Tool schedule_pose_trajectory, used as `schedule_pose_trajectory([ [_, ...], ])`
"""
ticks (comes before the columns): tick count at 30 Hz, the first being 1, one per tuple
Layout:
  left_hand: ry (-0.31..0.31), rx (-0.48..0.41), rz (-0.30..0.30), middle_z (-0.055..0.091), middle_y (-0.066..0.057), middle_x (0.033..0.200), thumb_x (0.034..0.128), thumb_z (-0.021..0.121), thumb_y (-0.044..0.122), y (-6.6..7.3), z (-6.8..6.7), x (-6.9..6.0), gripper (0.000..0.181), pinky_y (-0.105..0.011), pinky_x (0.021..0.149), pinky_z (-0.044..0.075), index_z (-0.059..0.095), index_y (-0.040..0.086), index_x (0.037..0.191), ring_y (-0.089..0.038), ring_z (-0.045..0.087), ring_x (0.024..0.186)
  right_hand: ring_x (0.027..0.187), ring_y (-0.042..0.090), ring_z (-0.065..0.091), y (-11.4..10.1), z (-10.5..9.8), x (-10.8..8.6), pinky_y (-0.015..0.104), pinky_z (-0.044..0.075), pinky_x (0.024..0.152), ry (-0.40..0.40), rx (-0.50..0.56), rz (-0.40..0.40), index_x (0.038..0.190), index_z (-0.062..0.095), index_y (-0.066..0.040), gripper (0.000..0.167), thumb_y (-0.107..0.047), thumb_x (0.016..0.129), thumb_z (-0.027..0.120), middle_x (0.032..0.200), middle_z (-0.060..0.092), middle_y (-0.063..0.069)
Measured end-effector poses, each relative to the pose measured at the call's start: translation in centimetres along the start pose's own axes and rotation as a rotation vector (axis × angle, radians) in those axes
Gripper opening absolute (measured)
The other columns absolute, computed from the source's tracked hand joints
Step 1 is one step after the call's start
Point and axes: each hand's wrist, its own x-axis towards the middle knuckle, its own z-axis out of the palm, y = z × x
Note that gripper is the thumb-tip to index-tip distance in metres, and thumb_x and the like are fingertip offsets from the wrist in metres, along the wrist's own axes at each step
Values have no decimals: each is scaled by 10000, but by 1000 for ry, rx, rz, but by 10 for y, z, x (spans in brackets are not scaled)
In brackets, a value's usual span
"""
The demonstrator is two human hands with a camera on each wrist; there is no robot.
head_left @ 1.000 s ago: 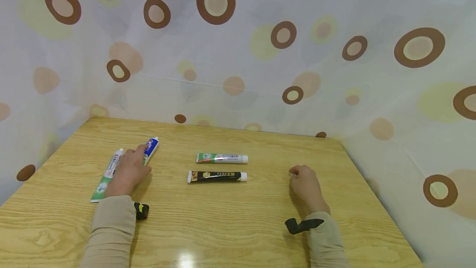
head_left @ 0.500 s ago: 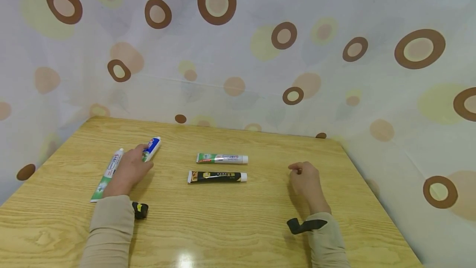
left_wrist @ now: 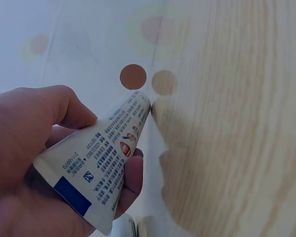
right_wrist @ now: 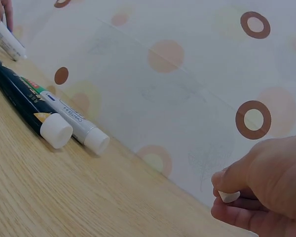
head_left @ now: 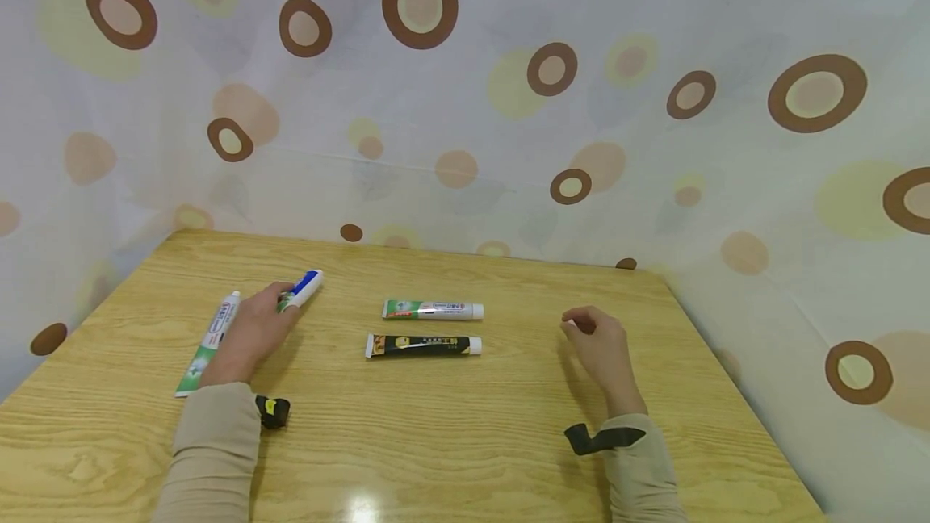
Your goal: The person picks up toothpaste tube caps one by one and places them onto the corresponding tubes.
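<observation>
My left hand (head_left: 254, 333) grips a blue, white and green tube (head_left: 303, 287) at the table's left. In the left wrist view, the fingers and thumb curl round the tube's printed white back (left_wrist: 106, 158), its narrower end pointing away. My right hand (head_left: 601, 353) hovers at the right side of the table. Seen in the right wrist view, the right hand (right_wrist: 266, 185) pinches a small white piece (right_wrist: 229, 196) between thumb and fingers. A green and white tube (head_left: 209, 344) lies slanted just left of my left hand.
Mid-table, a green and silver tube (head_left: 433, 310) lies behind a black tube (head_left: 424, 345) with a white cap, roughly parallel. The wooden table (head_left: 407, 442) meets a patterned sheet (head_left: 465, 103) along its back edge.
The blue, white and green tube has shifted slightly right and turned in my left hand. My right hand has risen a little, its fingers changing pose.
</observation>
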Motion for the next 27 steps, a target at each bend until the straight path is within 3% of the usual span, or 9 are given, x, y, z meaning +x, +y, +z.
schedule_pose_trajectory([
  [5, 4, -54, -7, 440, -305, 1466, 1041, 395, 257, 2, 0, 1, 534, -532, 961, 436, 348, 13, 1513, -403, 505, 1206, 1013, 264, 652, -2, -1, 1, 189, 497, 765, -25, 63, 40, 1179, 702, -1, 258, -148, 980, 627, 1138, 706, 178],
  [13, -23, -267, -26, 445, -292, 1476, 1046, 429, 283, 5, -2, 3, 542, -280, 692, 503, 349, 57, 1532, -278, 654, 954, 1094, 288, 650, -6, -2, -1, 172, 487, 788, -58, 121, 74, 1238, 684, -12, 292, -146, 997, 589, 1234, 679, 192],
  [18, -5, -336, -7, 472, -266, 1471, 1015, 557, 359, 8, -5, -1, 597, -307, 715, 527, 388, 96, 1524, -294, 671, 946, 1034, 252, 674, -8, -3, -2, 175, 498, 785, -56, 157, 62, 1225, 683, -10, 271, -122, 1002, 579, 1208, 684, 194],
  [27, 33, -350, 64, 546, -168, 1433, 977, 617, 405, 15, -8, -3, 541, -378, 825, 549, 525, 156, 1449, -325, 643, 1021, 963, 144, 649, -12, -3, -3, 165, 495, 774, -33, 185, 64, 1181, 699, -6, 264, -158, 974, 642, 1178, 696, 179],
])
